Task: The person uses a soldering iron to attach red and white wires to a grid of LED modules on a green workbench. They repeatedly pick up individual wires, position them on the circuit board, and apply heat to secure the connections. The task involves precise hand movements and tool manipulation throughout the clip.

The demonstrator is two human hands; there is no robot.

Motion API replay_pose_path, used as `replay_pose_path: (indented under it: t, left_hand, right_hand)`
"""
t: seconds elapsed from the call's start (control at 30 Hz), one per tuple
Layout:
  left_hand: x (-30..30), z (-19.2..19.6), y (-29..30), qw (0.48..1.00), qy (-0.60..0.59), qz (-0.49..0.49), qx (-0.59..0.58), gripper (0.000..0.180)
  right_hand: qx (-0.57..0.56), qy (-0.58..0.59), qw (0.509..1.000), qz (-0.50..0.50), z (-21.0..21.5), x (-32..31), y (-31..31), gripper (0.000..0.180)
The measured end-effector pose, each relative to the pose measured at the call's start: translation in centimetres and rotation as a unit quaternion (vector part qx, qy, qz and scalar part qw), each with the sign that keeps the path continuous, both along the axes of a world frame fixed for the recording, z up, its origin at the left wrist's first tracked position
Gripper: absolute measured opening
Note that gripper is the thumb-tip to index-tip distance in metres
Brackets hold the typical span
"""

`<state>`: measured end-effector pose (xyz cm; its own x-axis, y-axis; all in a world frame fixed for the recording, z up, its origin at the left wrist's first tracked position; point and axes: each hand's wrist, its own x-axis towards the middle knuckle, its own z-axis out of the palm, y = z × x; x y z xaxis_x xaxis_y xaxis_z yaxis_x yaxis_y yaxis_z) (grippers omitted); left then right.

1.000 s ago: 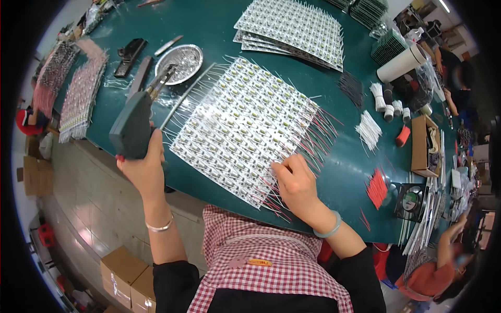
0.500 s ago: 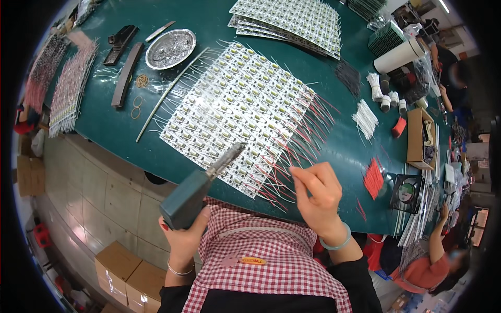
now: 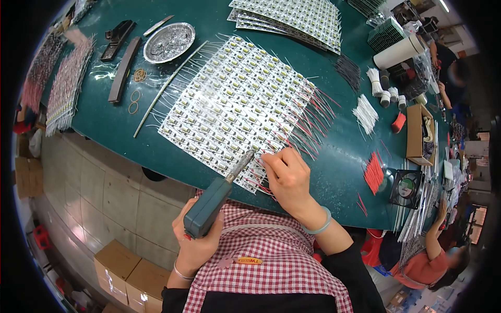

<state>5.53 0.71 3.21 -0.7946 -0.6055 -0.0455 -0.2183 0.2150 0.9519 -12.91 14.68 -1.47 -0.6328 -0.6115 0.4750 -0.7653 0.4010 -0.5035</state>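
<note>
In my left hand (image 3: 197,237) is a green-bodied soldering gun (image 3: 207,207), its fingers wrapped round the handle. The gun's metal tip touches or hovers just over the white circuit board panel (image 3: 219,104), near its lower right edge. Close beside the tip, my right hand (image 3: 287,180) is closed in a pinch at the board's edge; whatever its fingertips hold is too small to make out. Rows of small yellowish parts and white wires cover the panel. Red wires (image 3: 313,125) stick out along its right side, partly hidden by my right hand.
Stacked panels (image 3: 292,21) lie at the back. A foil bowl (image 3: 169,43), a dark curved bar (image 3: 124,70) and a long pale rod (image 3: 169,89) are left. Red wires (image 3: 373,173), white wires (image 3: 366,115), a small fan (image 3: 405,188) and a cardboard box (image 3: 417,135) lie right.
The soldering gun has moved right, along the panel's lower part. My right hand has come left and in to the board's edge, beside the tip. The view has shifted slightly.
</note>
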Motion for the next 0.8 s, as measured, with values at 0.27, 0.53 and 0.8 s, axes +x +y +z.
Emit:
replay_pose_path:
  t: [0.27,0.53,0.8]
  left_hand:
    - [-0.57,0.11,0.15,1.000,-0.007,-0.013,0.006,0.017]
    - [-0.61,-0.27,0.29,1.000,0.002,-0.017,-0.023,0.017]
    - [-0.52,-0.45,0.10,0.999,0.002,-0.025,-0.034,0.015]
  right_hand:
    - [0.002,0.001,1.000,-0.007,-0.07,0.10,-0.02,0.016]
    - [0.008,0.007,1.000,-0.010,-0.15,0.11,-0.07,0.015]
    - [0.013,0.016,1.000,-0.008,0.03,0.12,-0.15,0.015]
